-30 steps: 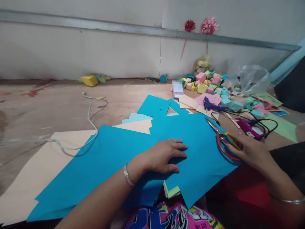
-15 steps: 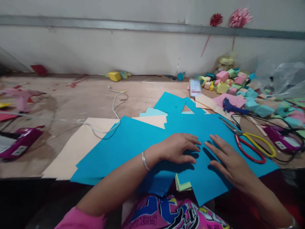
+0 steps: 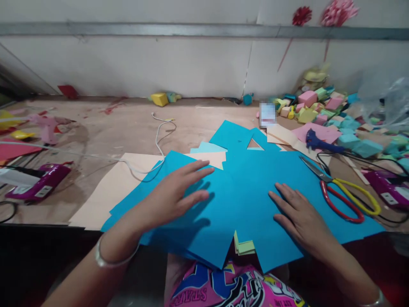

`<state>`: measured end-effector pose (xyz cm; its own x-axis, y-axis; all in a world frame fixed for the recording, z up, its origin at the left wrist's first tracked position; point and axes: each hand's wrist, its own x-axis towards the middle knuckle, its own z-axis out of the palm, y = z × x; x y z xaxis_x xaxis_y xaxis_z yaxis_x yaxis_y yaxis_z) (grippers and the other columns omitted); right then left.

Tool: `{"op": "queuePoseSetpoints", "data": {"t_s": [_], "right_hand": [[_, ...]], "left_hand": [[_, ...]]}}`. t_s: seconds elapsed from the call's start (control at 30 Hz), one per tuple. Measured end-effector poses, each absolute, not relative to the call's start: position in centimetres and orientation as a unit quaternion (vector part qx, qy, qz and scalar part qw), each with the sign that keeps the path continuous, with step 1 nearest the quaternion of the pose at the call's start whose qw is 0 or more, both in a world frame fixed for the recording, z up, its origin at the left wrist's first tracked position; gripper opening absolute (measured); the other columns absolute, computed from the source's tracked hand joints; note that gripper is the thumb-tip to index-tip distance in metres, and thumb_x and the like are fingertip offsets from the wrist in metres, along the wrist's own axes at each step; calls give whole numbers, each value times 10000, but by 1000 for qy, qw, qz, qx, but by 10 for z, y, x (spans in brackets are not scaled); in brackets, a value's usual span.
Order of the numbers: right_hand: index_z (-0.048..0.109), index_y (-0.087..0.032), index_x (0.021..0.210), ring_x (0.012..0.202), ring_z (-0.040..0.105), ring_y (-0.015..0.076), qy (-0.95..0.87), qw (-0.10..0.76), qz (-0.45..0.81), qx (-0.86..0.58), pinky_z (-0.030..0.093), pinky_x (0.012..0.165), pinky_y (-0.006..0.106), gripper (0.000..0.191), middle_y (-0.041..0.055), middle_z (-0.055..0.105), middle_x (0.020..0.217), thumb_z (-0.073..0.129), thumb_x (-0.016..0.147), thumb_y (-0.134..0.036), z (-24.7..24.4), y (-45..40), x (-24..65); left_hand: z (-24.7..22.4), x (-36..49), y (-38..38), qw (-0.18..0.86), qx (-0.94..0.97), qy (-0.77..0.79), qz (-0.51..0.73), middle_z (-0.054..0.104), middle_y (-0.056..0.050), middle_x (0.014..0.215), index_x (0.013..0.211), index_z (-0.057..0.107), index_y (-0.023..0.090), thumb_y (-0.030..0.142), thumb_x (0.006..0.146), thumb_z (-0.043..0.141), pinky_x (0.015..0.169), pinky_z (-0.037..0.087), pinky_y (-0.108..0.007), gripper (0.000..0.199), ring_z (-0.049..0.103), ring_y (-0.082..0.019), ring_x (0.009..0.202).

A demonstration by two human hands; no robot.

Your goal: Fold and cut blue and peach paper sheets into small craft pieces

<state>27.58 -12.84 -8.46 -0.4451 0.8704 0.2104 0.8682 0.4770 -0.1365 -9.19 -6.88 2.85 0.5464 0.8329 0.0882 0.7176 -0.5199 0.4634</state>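
Sheets of blue paper [image 3: 243, 192] lie spread over the near part of the table and overhang its front edge. Above the left part of them is my left hand [image 3: 183, 187], fingers apart, its shadow falling on the paper. My right hand [image 3: 297, 213] rests on the blue paper at the right, fingers stretched out. Just right of it lie scissors [image 3: 343, 196] with one red and one yellow handle. Peach paper [image 3: 105, 187] sticks out beneath the blue at the left. Folded light green paper [image 3: 244, 247] shows at the front edge.
Small paper boxes [image 3: 358, 128] are heaped at the back right. A blue glue gun [image 3: 326, 143] lies before them, and a pink glue gun [image 3: 47, 125] is at the far left. A white cable [image 3: 158, 138] crosses the table. Purple power strips [image 3: 41, 181] lie at both sides.
My left hand has moved left, away from my right hand, and its fingers have spread. My right hand stays on the blue paper. The view has shifted slightly left.
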Motion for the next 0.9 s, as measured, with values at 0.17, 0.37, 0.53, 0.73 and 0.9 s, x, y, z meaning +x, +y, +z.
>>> {"op": "queuePoseSetpoints", "data": {"t_s": [0.17, 0.37, 0.53, 0.73, 0.9], "right_hand": [[216, -362, 1561, 1469, 276, 304, -848, 118, -3, -516, 332, 1143, 591, 625, 47, 255, 1618, 453, 985, -411, -83, -128, 272], [348, -305, 1520, 1461, 291, 313, -849, 106, -4, -518, 350, 1137, 571, 556, 88, 305, 1598, 461, 986, -409, -74, -125, 267], [495, -232, 1417, 1339, 488, 278, -847, 181, -30, -499, 508, 1006, 439, 444, 129, 453, 1504, 457, 991, -348, -34, -122, 279], [711, -236, 946, 790, 660, 199, -887, 102, -160, -420, 467, 652, 323, 252, 55, 730, 933, 461, 963, -211, 39, -70, 264], [685, -129, 958, 901, 599, 216, -912, -67, -219, -340, 367, 708, 320, 188, 126, 685, 991, 500, 929, -114, 34, 32, 209]], "left_hand": [[-35, -122, -91, 99, 872, 478, 27, 210, -54, 1625, 1523, 321, 362, 642, 887, 520, 1160, 199, -666, 723, 198, -396, 1485], [-43, -129, -75, 65, 870, 488, 14, 196, -51, 1629, 1527, 303, 376, 644, 908, 476, 1156, 224, -650, 696, 203, -391, 1485], [-22, -127, -59, 87, 878, 470, 9, 253, -119, 1616, 1503, 396, 295, 607, 907, 509, 1097, 385, -569, 681, 302, -402, 1450], [11, -67, -16, 67, 899, 432, -40, 433, -190, 1510, 1422, 496, 184, 436, 902, 598, 1029, 449, -495, 587, 473, -386, 1336], [-18, -26, 26, 57, 852, 519, 16, 388, -203, 1537, 1469, 428, 167, 431, 956, 529, 1118, 345, -474, 586, 333, -358, 1442]]}}
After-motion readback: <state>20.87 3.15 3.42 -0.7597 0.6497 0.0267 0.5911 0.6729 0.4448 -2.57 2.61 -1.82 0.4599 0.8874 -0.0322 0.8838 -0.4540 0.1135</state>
